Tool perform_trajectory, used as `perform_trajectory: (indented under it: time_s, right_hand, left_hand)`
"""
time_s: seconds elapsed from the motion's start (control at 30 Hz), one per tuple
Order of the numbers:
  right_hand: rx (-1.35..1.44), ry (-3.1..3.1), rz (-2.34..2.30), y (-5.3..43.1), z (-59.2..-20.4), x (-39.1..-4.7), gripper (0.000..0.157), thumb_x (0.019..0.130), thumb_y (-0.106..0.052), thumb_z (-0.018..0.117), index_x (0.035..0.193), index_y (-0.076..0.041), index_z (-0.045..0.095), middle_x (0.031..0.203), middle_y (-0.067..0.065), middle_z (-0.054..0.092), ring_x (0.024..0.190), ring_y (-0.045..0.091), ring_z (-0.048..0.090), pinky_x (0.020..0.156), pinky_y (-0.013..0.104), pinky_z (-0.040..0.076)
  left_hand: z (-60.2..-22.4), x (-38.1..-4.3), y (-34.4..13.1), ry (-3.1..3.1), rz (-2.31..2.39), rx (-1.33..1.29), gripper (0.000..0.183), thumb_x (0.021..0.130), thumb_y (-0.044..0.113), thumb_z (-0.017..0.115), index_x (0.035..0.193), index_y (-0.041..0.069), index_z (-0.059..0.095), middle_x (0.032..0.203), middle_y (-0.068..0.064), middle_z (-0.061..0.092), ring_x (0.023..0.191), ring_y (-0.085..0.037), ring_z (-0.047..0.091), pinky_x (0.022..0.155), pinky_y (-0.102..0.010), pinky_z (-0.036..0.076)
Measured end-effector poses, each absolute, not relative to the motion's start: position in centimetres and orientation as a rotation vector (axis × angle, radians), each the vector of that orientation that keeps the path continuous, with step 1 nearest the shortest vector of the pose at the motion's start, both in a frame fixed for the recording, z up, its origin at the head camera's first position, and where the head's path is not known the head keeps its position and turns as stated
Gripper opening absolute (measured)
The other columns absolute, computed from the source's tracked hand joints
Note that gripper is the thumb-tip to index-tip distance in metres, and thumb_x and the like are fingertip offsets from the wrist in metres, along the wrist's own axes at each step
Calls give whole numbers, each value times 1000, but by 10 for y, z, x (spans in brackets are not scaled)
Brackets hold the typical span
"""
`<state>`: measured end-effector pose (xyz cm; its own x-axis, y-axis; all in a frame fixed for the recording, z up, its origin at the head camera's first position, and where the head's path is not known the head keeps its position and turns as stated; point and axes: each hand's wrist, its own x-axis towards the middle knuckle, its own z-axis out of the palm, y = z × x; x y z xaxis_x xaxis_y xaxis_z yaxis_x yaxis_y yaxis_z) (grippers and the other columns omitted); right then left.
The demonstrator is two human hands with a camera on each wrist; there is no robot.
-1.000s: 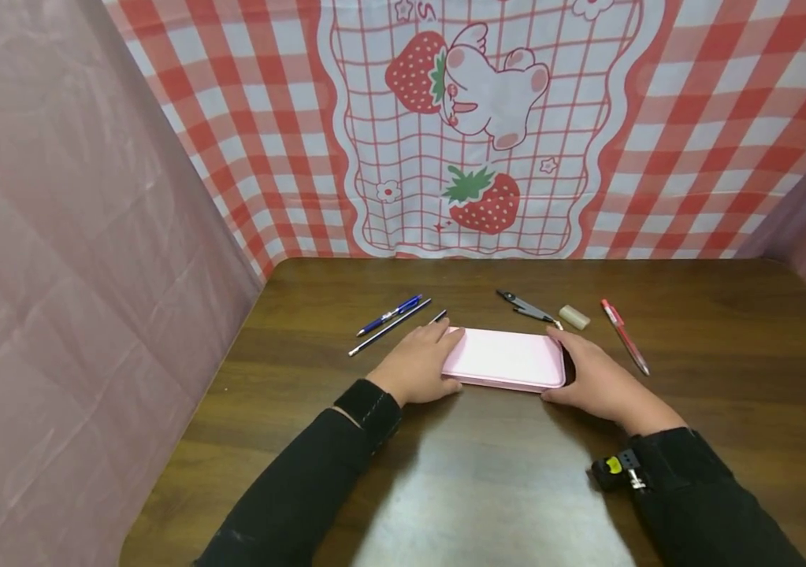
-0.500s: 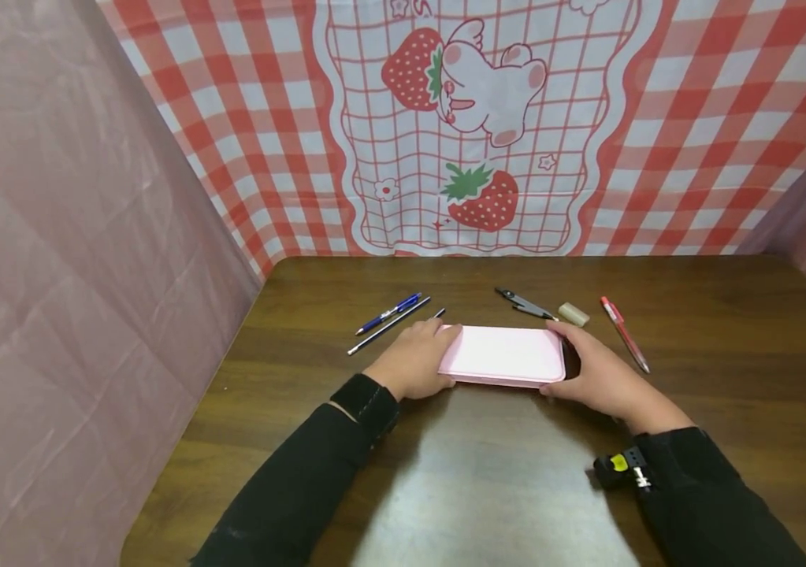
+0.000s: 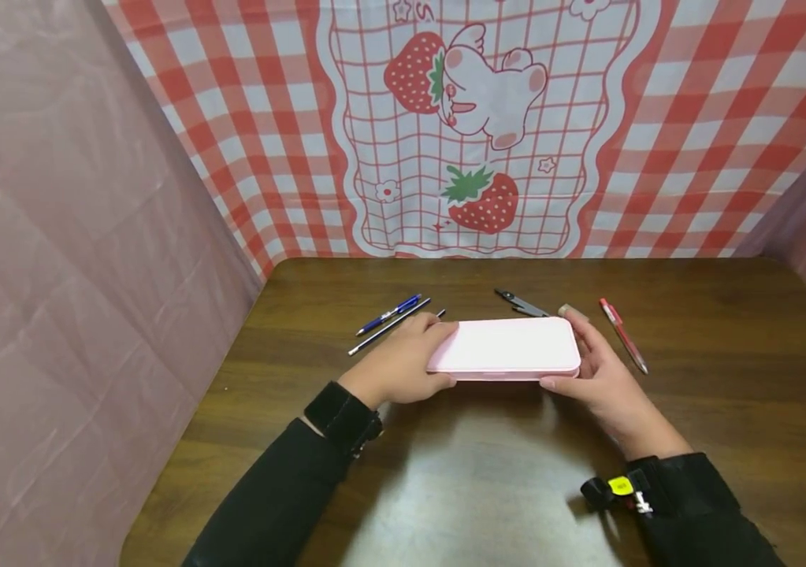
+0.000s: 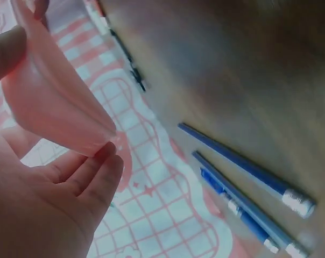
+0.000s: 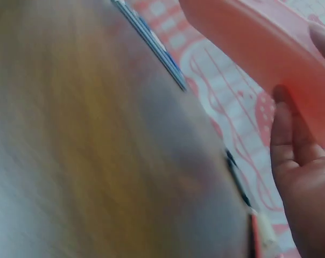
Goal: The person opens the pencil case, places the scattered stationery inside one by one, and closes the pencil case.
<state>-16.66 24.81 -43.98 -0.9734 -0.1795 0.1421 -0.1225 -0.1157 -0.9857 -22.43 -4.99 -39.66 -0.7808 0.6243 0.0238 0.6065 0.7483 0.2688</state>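
A closed pink pencil case (image 3: 505,346) is held level by both hands over the middle of the table. My left hand (image 3: 403,362) grips its left end, thumb on the near side and fingers reaching over and behind. At the other end my right hand (image 3: 608,394) holds it, with the thumb along the near edge and the fingers round the far corner. In the left wrist view the case (image 4: 49,102) is raised off the table, fingertips under its edge. The right wrist view shows fingers against the underside of the case (image 5: 259,59).
Left of the case lie a blue pen (image 3: 388,315), a pencil (image 3: 374,340) and another pencil (image 4: 243,164). Behind it is a compass (image 3: 523,304). An eraser (image 5: 266,234) lies by the right fingertips, and a red pen (image 3: 622,335) further right. A checkered cloth (image 3: 282,118) hangs behind.
Both hands have lifted the pencil case off the table. It has shifted slightly away from me, and its right end now covers part of the compass.
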Motion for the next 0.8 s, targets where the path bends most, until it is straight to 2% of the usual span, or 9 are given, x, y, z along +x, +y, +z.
perform_trajectory:
  time_s: [0.1,0.37,0.5,0.63,0.8]
  right_hand:
    - [-368,2015,-2384,238,-443,-159,100,80,17,65,156,-22,12,148,13,28,121,19,44,93,21,47]
    - [-462,1651,-2520,223,-447,-140,95,84,19,56,155,-20,6,138,8,44,109,17,56,92,27,48]
    - [-524,1456,-2544,221,-448,-135,96,86,20,50,157,-23,2,136,7,47,109,20,59,93,32,49]
    - [-575,1384,-2562,220,-454,-133,84,85,22,47,153,-14,12,133,7,53,109,20,60,93,33,50]
    - [-558,1296,-2591,221,-463,-133,70,85,24,44,144,-10,26,127,7,60,107,20,62,92,31,50]
  left_hand:
    - [-394,-215,-53,2840,502,1039,79,85,50,66,152,22,36,143,-5,39,126,-18,37,103,-40,40]
    - [-387,-196,-64,2839,621,1085,75,86,46,66,151,23,36,145,-5,36,130,-19,35,104,-42,39]
    - [-384,-189,-67,2843,628,1108,75,86,46,65,151,21,37,147,-6,35,132,-19,34,105,-43,39]
    - [-384,-183,-69,2851,612,1099,74,86,46,65,151,21,38,150,-7,34,133,-20,33,105,-43,39]
    - [-387,-177,-68,2856,584,1060,74,86,48,64,151,22,38,154,-5,31,136,-20,32,105,-44,39]
